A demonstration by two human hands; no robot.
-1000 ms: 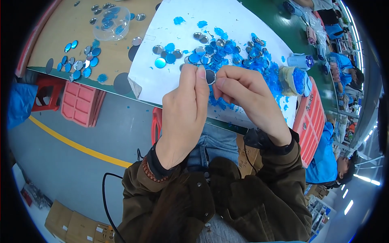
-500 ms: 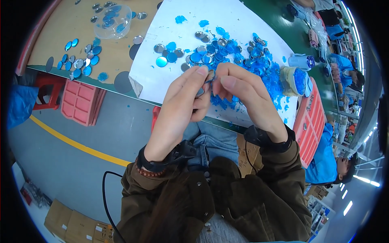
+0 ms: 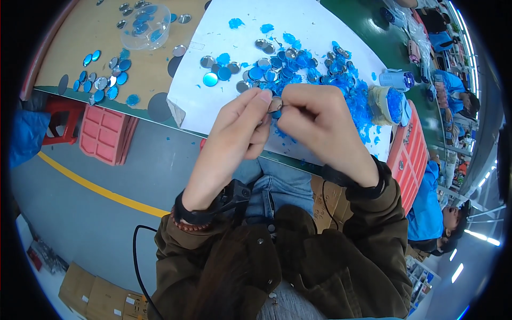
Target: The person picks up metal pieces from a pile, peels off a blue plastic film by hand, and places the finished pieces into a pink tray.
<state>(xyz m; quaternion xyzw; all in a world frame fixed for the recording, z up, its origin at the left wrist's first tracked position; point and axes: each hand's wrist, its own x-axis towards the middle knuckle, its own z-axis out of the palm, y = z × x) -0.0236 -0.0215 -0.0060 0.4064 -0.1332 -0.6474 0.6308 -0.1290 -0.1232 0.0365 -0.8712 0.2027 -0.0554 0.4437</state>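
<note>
My left hand (image 3: pixel 239 121) is closed, with thumb and fingertips pinching a small round metal disc (image 3: pixel 275 103) above the near part of the white sheet (image 3: pixel 205 33). Right beside it, my right hand (image 3: pixel 314 116) has its fingers curled in against the disc's edge. Whatever those fingers grip is hidden behind the knuckles. A scrap of blue (image 3: pixel 277 114) shows just below the disc, between the hands. Past them lies a loose heap of silver and blue-faced discs (image 3: pixel 288 69), mixed with crumpled blue film (image 3: pixel 356 109) toward the right.
A clear plastic tub (image 3: pixel 160 37) holding several discs stands at the far left, near scattered discs (image 3: pixel 101 82). On the right are a round container with blue film (image 3: pixel 380 106) and a blue-white cylinder (image 3: pixel 393 80). Red crates (image 3: pixel 101 133) sit below the table edge. A person in blue (image 3: pixel 426 213) is at right.
My right hand has turned, and its fingers have curled in tight against the disc. The left hand keeps its pinch, and the disc shows more plainly. The whole view has shifted slightly.
</note>
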